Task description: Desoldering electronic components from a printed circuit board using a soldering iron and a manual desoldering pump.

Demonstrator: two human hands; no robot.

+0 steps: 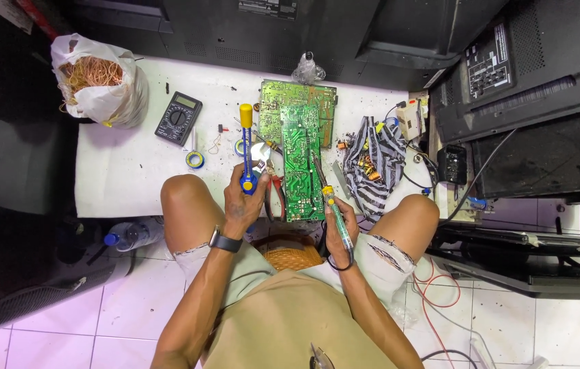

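Observation:
My left hand (243, 201) grips a blue and yellow desoldering pump (246, 147) that points away from me, just left of a long green circuit board (301, 160). My right hand (339, 222) holds a soldering iron (331, 198) with a translucent green handle; its tip rests by the right edge of that board. The long board lies on top of a wider green circuit board (273, 102) on the white table (126, 171). Red-handled pliers (276, 195) lie between my left hand and the board.
A black multimeter (178, 117), a solder roll (195, 160) and a white bag of copper wire (98, 82) sit at the left. A striped cloth with parts (375, 164) lies at the right. Dark television casings (529, 89) line the back and right. A plastic bottle (129, 234) lies on the floor.

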